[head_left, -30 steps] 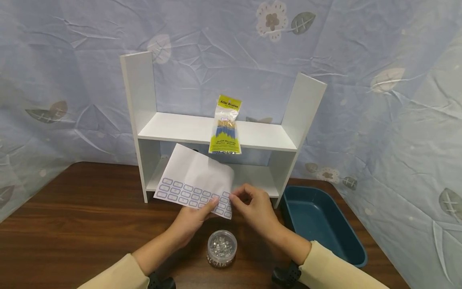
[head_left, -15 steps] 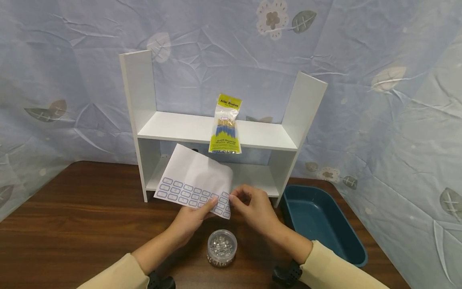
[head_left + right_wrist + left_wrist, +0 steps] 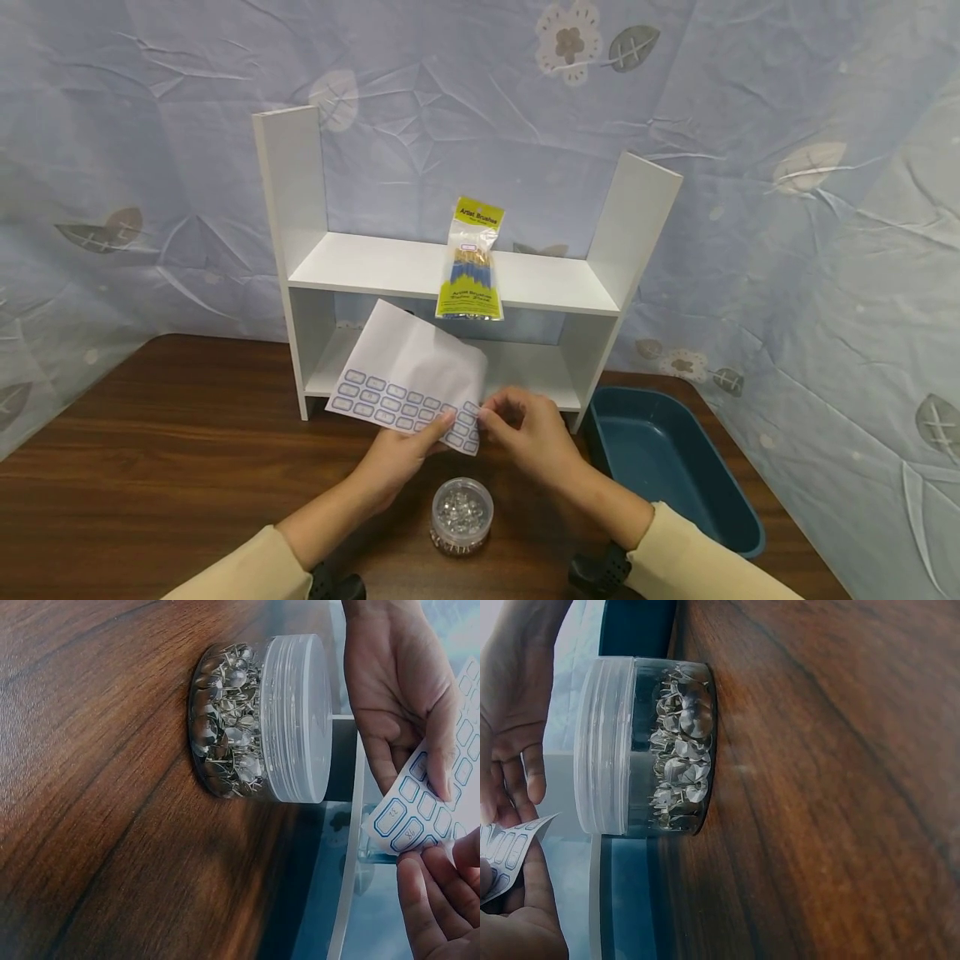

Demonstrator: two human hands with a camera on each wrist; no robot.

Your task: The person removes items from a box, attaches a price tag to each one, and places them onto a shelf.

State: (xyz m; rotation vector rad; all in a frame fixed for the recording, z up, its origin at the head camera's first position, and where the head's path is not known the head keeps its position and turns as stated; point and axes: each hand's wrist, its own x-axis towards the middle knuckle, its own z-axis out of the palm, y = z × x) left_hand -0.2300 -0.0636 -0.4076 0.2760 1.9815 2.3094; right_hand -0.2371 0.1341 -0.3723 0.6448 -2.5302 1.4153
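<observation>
A white sheet of blue-bordered sticker labels [image 3: 420, 354] is held up over the table, in front of the shelf. My left hand [image 3: 397, 460] grips its lower edge, thumb on the printed side and fingers behind. The thumb and fingertips of my right hand [image 3: 534, 435] pinch at the sheet's right edge, by the end labels. In the right wrist view some labels [image 3: 390, 815] carry small handwritten marks, and the edge bends at the right fingertips. Below both hands, a clear lidded jar [image 3: 461, 518] of silvery metal pins stands on the table.
A white two-tier shelf [image 3: 360, 265] stands behind the hands. On its upper board leans a yellow-and-clear pack of artist brushes [image 3: 470, 275] bearing a small label. A dark teal tray [image 3: 675, 467] sits at the right, beside the right forearm. Patterned cloth [image 3: 480, 100] hangs behind.
The sheet's left end has shifted slightly to the right. Both hands stay nearly where they were, the right fingertips still at the sheet's edge.
</observation>
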